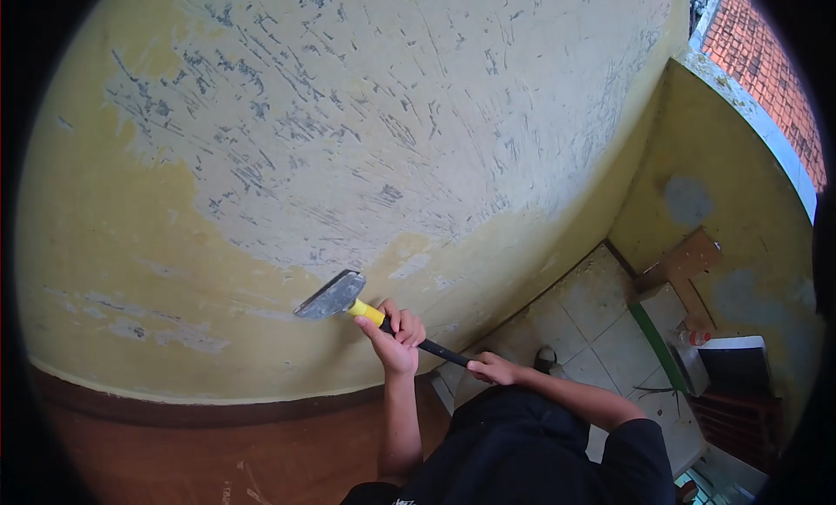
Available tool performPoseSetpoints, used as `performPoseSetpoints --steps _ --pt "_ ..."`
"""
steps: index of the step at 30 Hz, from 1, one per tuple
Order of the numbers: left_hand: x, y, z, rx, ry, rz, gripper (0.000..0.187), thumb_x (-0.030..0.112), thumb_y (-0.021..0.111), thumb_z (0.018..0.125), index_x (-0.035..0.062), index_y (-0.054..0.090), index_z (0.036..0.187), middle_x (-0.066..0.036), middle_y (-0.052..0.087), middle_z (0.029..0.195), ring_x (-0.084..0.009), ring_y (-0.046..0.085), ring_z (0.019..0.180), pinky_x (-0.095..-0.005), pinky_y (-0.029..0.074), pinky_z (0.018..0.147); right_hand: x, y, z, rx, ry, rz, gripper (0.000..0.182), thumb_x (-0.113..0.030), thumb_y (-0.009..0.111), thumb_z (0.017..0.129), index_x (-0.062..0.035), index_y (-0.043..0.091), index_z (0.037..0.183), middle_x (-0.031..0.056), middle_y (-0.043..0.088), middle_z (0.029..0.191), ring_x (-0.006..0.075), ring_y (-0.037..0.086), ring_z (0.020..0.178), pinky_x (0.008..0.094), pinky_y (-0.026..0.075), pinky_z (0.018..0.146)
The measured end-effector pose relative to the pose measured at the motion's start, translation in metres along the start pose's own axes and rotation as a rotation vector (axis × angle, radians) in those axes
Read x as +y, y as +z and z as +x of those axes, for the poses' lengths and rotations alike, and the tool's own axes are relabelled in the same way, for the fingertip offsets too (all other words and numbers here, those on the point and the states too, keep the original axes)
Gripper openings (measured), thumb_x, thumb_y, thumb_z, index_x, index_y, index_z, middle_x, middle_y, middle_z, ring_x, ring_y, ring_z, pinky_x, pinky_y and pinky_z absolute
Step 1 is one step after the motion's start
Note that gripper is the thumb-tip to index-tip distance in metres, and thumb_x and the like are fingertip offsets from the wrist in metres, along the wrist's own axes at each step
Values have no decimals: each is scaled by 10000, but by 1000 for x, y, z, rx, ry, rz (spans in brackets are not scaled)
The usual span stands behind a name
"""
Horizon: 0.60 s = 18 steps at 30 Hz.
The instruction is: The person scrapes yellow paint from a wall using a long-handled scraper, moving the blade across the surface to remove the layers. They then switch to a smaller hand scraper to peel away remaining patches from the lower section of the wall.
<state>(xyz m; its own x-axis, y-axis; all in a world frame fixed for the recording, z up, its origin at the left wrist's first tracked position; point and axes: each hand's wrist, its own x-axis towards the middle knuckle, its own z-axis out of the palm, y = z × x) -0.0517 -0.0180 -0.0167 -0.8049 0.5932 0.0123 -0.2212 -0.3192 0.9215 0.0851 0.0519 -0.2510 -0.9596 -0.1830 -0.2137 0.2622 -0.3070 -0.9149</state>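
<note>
A long-handled scraper (333,294) with a wide grey head, a yellow collar and a black shaft slants up to the left. Its blade end is at the yellow wall (113,244), at the lower border of a large stripped patch (366,113); whether the edge touches is hard to tell. My left hand (399,335) is closed round the shaft just behind the yellow collar. Lower down, close to my body, my right hand (492,368) grips the handle's rear part. The stripped patch is pale, with many dark grey gouges, and ragged yellow paint borders it.
A second yellow wall (731,174) meets this one on the right, with a cardboard piece (688,257) near its foot. Beside it are a green-edged box (657,344), a plastic bottle (697,338) and a dark red slatted object (740,422). Pale tiles (601,309) cover the floor.
</note>
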Motion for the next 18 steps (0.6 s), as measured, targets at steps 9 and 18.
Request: performPoseSetpoints --steps 9,18 --pt "-18 -4 -4 52 -50 -44 649 762 197 870 153 289 668 58 191 466 -77 145 388 -240 140 383 22 -5 -10 6 32 -2 614 -568 408 951 -118 378 534 -34 338 498 99 297 451 295 243 433" --pt "-21 -1 -6 75 -77 -16 646 758 200 874 151 289 668 56 193 468 -76 152 393 -241 146 386 15 11 -21 93 28 -81 633 -537 385 969 -86 400 525 -11 368 496 121 325 472 326 284 470"
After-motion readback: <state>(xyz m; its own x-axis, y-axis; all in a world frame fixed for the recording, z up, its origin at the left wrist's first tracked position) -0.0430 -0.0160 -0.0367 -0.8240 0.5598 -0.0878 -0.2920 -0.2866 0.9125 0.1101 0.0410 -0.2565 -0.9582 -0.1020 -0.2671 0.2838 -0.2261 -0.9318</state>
